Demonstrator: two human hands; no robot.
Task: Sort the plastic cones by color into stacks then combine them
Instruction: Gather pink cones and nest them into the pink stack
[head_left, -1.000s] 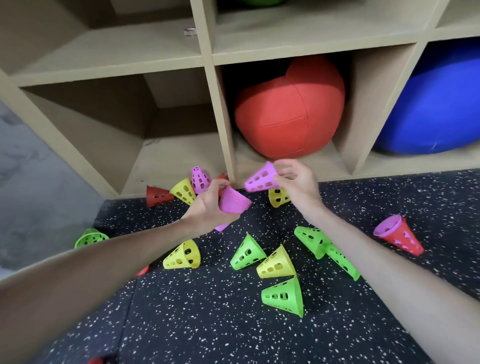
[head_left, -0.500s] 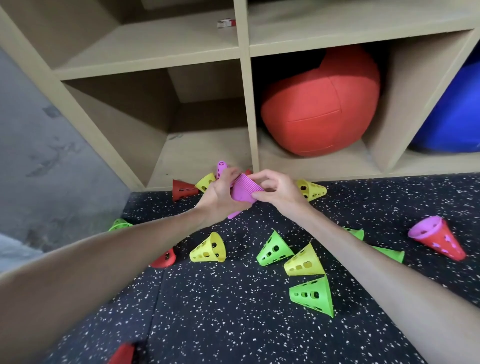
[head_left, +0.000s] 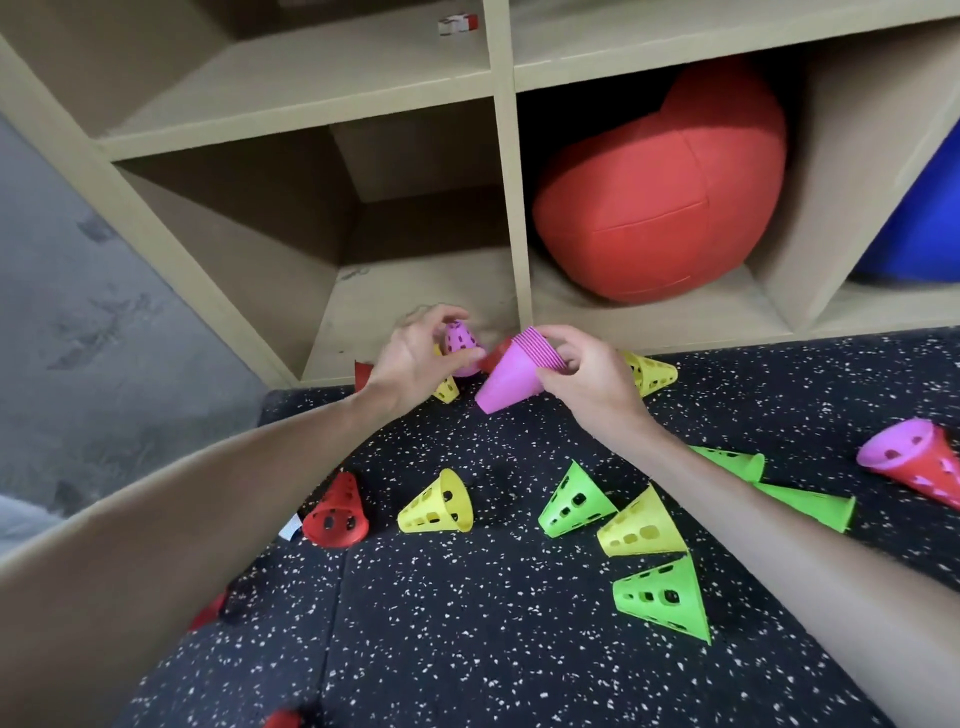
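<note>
Holding the pink stack (head_left: 511, 371) in my right hand (head_left: 587, 376) — light, stiff, rim-held — left hand (head_left: 415, 358) pinching a pink cone (head_left: 460, 340).

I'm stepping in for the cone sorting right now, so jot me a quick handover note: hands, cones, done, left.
Right hand holds the pink stack.
Left hand is reaching around a lone pink cone by the shelf; grip not yet certain.
Done: most pink cones stacked.
Left: that pink cone, plus one nested in a red cone at right; green, yellow and red cones lie scattered on the mat, unsorted; then combine the stacks.
</note>
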